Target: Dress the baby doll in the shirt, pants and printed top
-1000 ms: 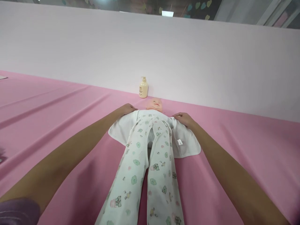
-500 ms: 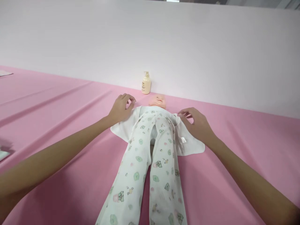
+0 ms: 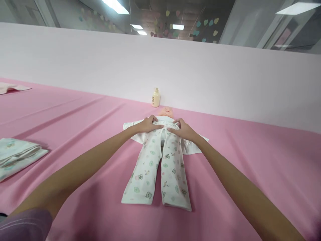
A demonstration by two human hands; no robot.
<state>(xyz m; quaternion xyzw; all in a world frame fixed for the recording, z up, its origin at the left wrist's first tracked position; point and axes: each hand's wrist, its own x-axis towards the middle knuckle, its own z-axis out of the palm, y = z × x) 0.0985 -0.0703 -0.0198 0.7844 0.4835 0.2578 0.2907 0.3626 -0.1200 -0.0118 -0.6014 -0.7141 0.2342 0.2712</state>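
White baby pants (image 3: 149, 164) printed with green and pink figures lie with both legs pointing toward me, over the front of a baby doll (image 3: 166, 111). Its head shows beyond the waist; most of its body is hidden. My left hand (image 3: 148, 124) holds the waistband's left side, thumb lying inward on the front and fingers curled at the upper edge. On the other side, my right hand (image 3: 184, 130) grips the waistband the same way. A white top (image 3: 192, 148) spreads out from under the pants on both sides.
A cream pump bottle (image 3: 155, 97) stands behind the doll's head, near a white wall (image 3: 225, 80). To the left lie a folded patterned cloth (image 3: 21, 155) and a pale pink cloth (image 3: 12, 87). Everything rests on a creased pink sheet (image 3: 95, 197).
Both hands have moved inward from beside the doll's shoulders onto the pants' waistband. The view has tilted up and pulled back, so the pants' leg ends now show.
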